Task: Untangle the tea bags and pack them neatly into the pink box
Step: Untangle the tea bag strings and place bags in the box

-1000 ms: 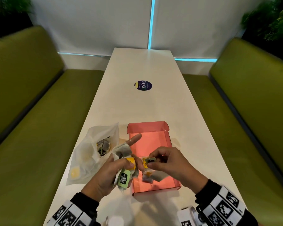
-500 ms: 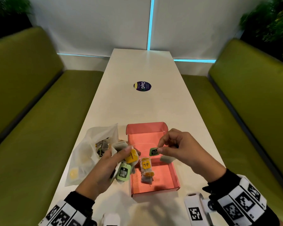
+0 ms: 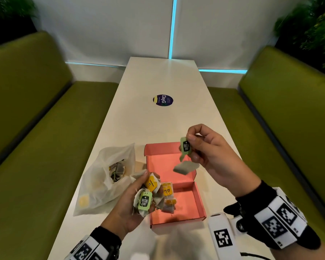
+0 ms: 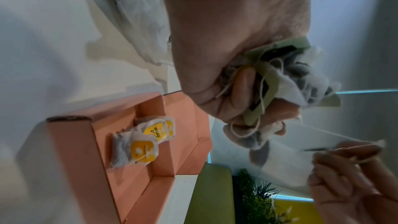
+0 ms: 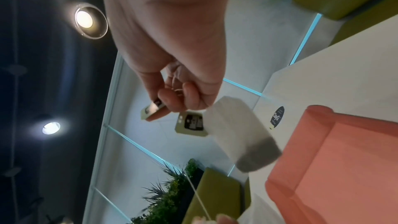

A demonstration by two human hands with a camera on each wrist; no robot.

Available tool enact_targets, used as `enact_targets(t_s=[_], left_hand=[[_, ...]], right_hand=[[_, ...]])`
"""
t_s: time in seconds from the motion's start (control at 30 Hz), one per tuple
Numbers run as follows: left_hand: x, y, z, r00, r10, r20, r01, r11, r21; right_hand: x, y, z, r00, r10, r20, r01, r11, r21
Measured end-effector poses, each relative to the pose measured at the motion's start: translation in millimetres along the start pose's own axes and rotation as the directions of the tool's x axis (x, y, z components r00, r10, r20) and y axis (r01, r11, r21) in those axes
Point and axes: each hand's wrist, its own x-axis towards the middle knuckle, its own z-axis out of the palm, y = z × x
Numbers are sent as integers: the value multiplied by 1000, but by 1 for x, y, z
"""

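Observation:
The open pink box [image 3: 199, 201] lies on the white table, with two yellow-tagged tea bags [image 3: 168, 197] at its left side, also seen in the left wrist view as tea bags [image 4: 142, 142] in the pink box [image 4: 86, 159]. My left hand [image 3: 131, 201] grips a tangled bunch of tea bags [image 3: 148, 194] with green and yellow tags; the bunch [image 4: 284, 77] shows strings wound round it. My right hand [image 3: 199, 147] is raised over the box's far right corner and pinches a green tag [image 3: 185, 147]. Its tea bag [image 3: 185, 167] hangs below, seen too as the bag [image 5: 243, 135].
A white plastic bag [image 3: 105, 177] holding more tea bags lies left of the box. A round dark sticker [image 3: 162, 100] sits mid-table. Green benches [image 3: 26, 147] run along both sides of the table.
My right hand has lifted up and to the right, drawing one green-tagged tea bag away from the bunch. My left hand has stayed near the box's left side with the bunch.

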Motion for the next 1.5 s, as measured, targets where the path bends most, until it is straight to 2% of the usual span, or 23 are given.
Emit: enact_targets(t_s=[0.27,0.4,0.5,0.57,0.6,0.67,0.7,0.73,0.77,0.8,0.87,0.93,1.0,1.13,1.17,1.23,1.3,1.4,1.5], left_hand=[[-1,4,-2,998,61,-16,-61,998,26],[-2,14,-5,997,81,17,-80,996,-39],[-6,23,1,983,181,37,-183,979,88],[-10,34,8,967,239,85,-246,965,86],[-13,42,12,956,270,113,-278,959,58],[-19,64,20,919,326,223,-316,945,-81],[-24,74,26,895,339,292,-293,937,-189],[-29,82,33,875,355,330,-283,927,-246],[-32,88,39,868,380,320,-312,918,-245],[-34,91,43,870,417,263,-383,907,-172],[-39,93,51,855,479,202,-479,876,-50],[-39,91,56,847,486,216,-496,868,-8],[-36,89,54,859,481,174,-488,873,-4],[-33,89,55,843,528,100,-526,849,-55],[-34,88,55,843,534,69,-531,846,-53],[-32,86,57,844,536,14,-535,844,-23],[-31,83,55,835,550,3,-550,835,2],[-26,78,49,844,536,8,-535,841,79],[-23,72,47,861,509,11,-498,836,229]], right_hand=[[3,-16,-1,998,19,54,-28,984,178],[2,-13,-7,994,64,84,-67,997,40],[-1,-14,-9,985,123,118,-96,973,-212],[-2,-15,-10,983,152,106,-88,886,-456],[-2,-16,-12,979,170,114,-73,813,-578],[-2,-14,-20,959,240,149,-28,606,-795],[-3,-14,-25,943,293,158,-17,515,-857],[-3,-15,-29,929,334,158,-16,463,-886],[-4,-16,-31,921,352,166,-16,459,-888],[-4,-16,-34,925,339,174,-8,475,-880],[-5,-14,-37,953,250,173,40,461,-887],[-3,-8,-37,971,174,167,88,388,-917],[-1,0,-39,986,121,119,67,367,-928],[1,4,-44,996,91,18,-37,573,-818],[1,4,-45,996,84,15,-38,603,-797],[-1,4,-43,997,64,41,-17,717,-697],[-3,2,-41,999,27,40,1,811,-585],[-5,-2,-34,999,-1,47,21,898,-439],[-4,-3,-28,1000,-11,4,12,928,-373]])
